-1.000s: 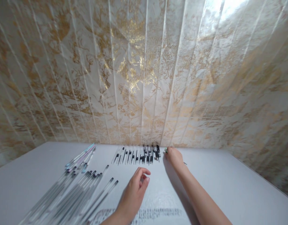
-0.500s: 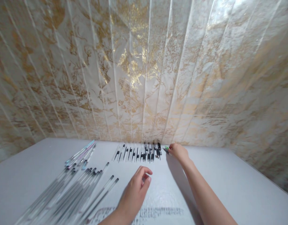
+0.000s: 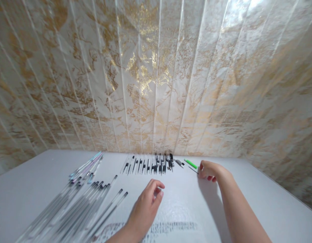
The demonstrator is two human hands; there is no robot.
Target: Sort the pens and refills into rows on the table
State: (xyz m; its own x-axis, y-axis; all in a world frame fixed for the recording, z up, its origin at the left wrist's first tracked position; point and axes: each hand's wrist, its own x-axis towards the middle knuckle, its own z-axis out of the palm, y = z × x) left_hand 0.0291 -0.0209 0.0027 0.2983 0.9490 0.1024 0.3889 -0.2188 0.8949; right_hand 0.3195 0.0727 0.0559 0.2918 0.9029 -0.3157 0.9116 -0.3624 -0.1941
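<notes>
Right hand (image 3: 209, 171) is sitting palm-down at the right end of a bright green barrel (image 3: 190, 164), fingers bending; cannot tell whether they are gripping it or merely adjoining. A thin dark rod (image 3: 193, 169) is lying just below the barrel, a grey piece (image 3: 179, 163) to its left. Left hand (image 3: 148, 199) is curling loosely, thumb and forefinger parting, holding nothing visible. Black-and-clear pen parts (image 3: 164, 169) are lining the far edge of the white table (image 3: 247, 189); long grey pens (image 3: 77, 211) are fanning out at lower left.
</notes>
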